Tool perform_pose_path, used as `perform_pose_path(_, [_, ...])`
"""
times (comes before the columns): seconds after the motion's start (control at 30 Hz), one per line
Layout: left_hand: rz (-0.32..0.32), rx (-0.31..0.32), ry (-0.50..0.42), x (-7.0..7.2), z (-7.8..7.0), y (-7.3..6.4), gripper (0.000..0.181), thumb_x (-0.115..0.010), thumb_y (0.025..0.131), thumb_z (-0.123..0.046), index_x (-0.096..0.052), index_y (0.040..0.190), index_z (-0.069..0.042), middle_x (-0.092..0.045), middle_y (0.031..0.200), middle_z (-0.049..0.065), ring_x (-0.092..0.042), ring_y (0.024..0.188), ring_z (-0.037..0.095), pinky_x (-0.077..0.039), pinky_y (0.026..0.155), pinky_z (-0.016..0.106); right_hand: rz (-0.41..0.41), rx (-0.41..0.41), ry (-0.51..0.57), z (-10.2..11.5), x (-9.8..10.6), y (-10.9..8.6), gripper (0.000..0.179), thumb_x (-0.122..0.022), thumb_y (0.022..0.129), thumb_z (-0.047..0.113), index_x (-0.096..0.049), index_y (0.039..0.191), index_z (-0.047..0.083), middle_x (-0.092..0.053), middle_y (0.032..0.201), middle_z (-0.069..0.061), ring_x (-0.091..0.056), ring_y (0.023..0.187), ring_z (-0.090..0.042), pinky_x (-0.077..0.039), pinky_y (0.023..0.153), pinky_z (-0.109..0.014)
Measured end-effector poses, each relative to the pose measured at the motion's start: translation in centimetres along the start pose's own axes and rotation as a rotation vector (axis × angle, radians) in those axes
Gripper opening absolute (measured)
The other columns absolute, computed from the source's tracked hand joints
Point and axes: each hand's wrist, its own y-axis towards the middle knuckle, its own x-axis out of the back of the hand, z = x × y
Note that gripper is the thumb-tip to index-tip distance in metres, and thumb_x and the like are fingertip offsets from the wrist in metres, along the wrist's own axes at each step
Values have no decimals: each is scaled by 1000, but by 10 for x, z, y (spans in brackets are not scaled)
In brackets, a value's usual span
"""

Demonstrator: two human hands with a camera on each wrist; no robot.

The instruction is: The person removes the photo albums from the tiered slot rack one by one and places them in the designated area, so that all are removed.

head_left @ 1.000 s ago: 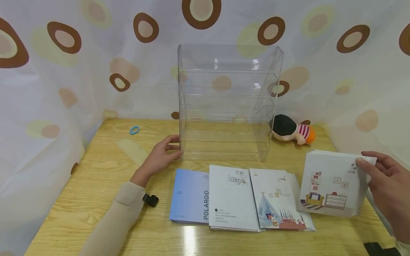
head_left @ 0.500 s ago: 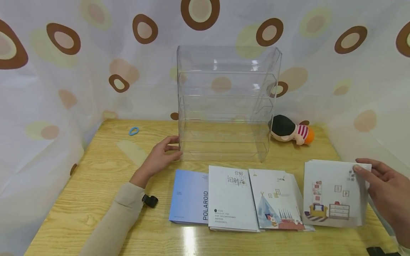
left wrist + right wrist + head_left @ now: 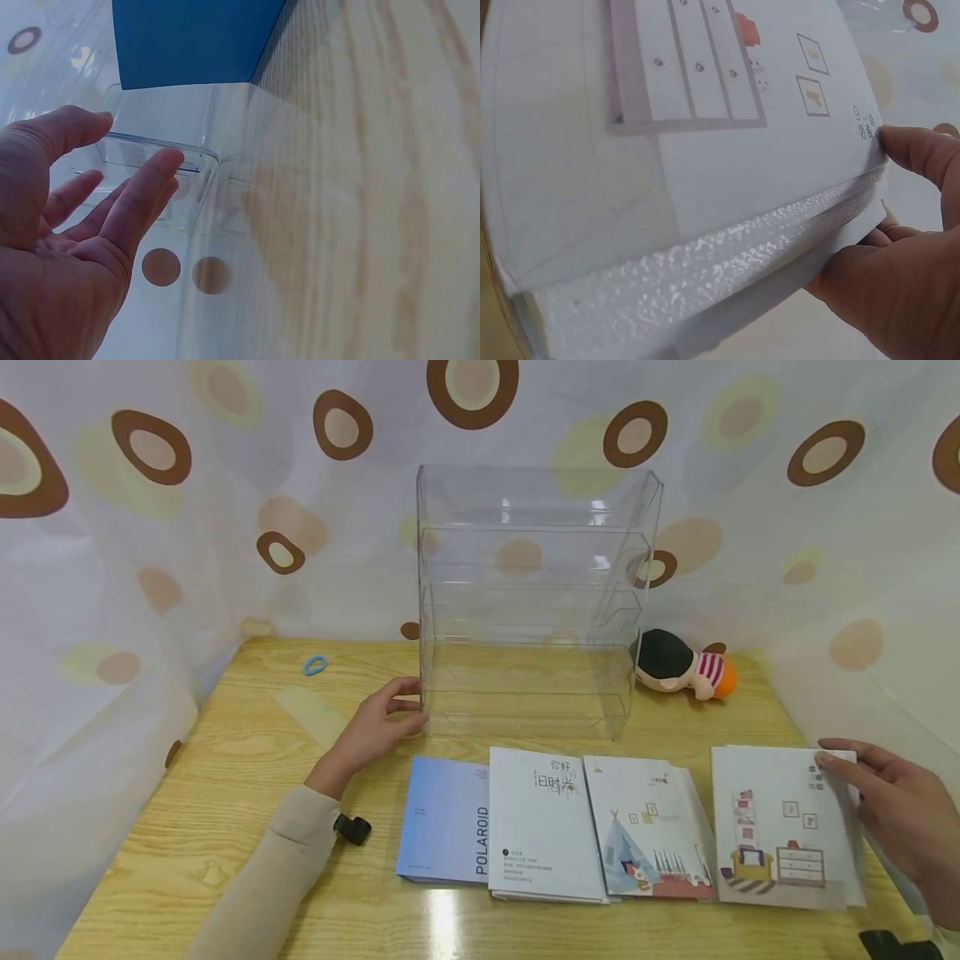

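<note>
On the right, my right hand [image 3: 903, 802] pinches a white square book [image 3: 772, 814], thumb on its upper right corner and fingers behind. The cover shows a yellow armchair and a chest of drawers. In the right wrist view, the book [image 3: 705, 165] has a thick, glossy edge, and its lower end is close to the table. My left hand [image 3: 378, 718] touches the lower left side of a clear tiered rack [image 3: 525, 610]. The left wrist view shows thumb and fingers extended at the rack's edge [image 3: 157, 141].
In a row before the rack lie a blue POLAROID book [image 3: 442, 822], a white book [image 3: 543, 827] and a tent-picture book [image 3: 648, 843]. A plush doll [image 3: 682, 664] lies right of the rack, a blue ring [image 3: 315, 665] at the back left. A patterned curtain [image 3: 360, 602] hangs behind.
My right hand has lowered the white book toward the table, just right of the tent-picture book, and straightened it. The left hand stays at the rack's side.
</note>
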Motion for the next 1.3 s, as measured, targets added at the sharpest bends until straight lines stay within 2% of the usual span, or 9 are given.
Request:
perform_pose_path(0.2, [1, 3, 7, 0, 1, 1, 66, -74, 109, -14, -45, 168, -9, -50, 169, 18, -58, 151, 43, -67, 104, 44, -34, -118, -322, -1, -1, 8, 47, -65, 114, 47, -50, 159, 48, -54, 144, 15, -49, 109, -5, -50, 78, -4])
perform_pose_path(0.3, [1, 6, 9, 0, 0, 1, 66, -74, 109, -14, -46, 168, -9, -50, 169, 18, -58, 151, 43, -67, 104, 45, -59, -143, -380, -5, -4, 13, 72, -69, 112, 49, -38, 175, 35, -52, 138, 8, -52, 105, -5, -53, 78, -6])
perform_pose_path(0.37, [0, 7, 12, 0, -1, 1, 66, -74, 109, -14, -45, 169, -9, -50, 169, 18, -58, 151, 43, -67, 104, 46, -65, -165, -386, -7, -6, 16, 80, -68, 112, 50, -29, 179, 32, -53, 159, 1, -55, 117, -11, -57, 87, -9])
perform_pose_path(0.43, [1, 8, 16, 0, -1, 1, 67, -74, 109, -15, -45, 169, -9, -50, 169, 18, -58, 151, 43, -67, 105, 46, -64, -177, -354, -10, -7, 18, 85, -69, 112, 49, -23, 181, 30, -33, 184, -10, -52, 147, -21, -54, 115, -17])
perform_pose_path(0.53, [3, 6, 24, 1, -1, 1, 67, -74, 109, -15, -45, 169, -8, -50, 169, 18, -58, 151, 43, -66, 105, 47, -45, -192, -347, -14, -10, 21, 91, -68, 112, 51, -14, 181, 29, 13, 186, -16, -7, 176, -37, -29, 137, -26])
perform_pose_path(0.7, [1, 3, 30, 1, -1, 1, 66, -74, 109, -16, -46, 169, -10, -51, 169, 18, -59, 151, 43, -66, 106, 49, -4, -185, -402, -20, -14, 26, 102, -71, 109, 54, -10, 181, 15, 3, 186, -23, -12, 171, -46, -38, 120, -6])
perform_pose_path(0.8, [1, 2, 33, 1, 1, 1, 66, -75, 110, -17, -46, 169, -10, -51, 169, 18, -59, 151, 43, -65, 107, 50, 12, -191, -439, -22, -17, 29, 103, -71, 110, 53, -10, 180, 10, -4, 185, -28, -16, 169, -52, -41, 129, -21])
perform_pose_path(0.93, [1, 4, 35, 1, 3, -1, 67, -75, 110, -18, -46, 169, -11, -51, 169, 17, -59, 151, 43, -65, 108, 50, 39, -182, -432, -25, -20, 31, 103, -71, 111, 51, -9, 180, 6, -7, 184, -30, -6, 170, -57, -15, 142, -59])
perform_pose_path(1.3, [6, -1, 21, 1, 4, 0, 67, -74, 110, -17, -45, 170, -10, -50, 170, 17, -59, 150, 42, -66, 106, 48, 33, -173, -417, -33, -21, 34, 102, -71, 111, 47, -9, 178, 0, -1, 182, -35, 3, 167, -62, -9, 134, -74])
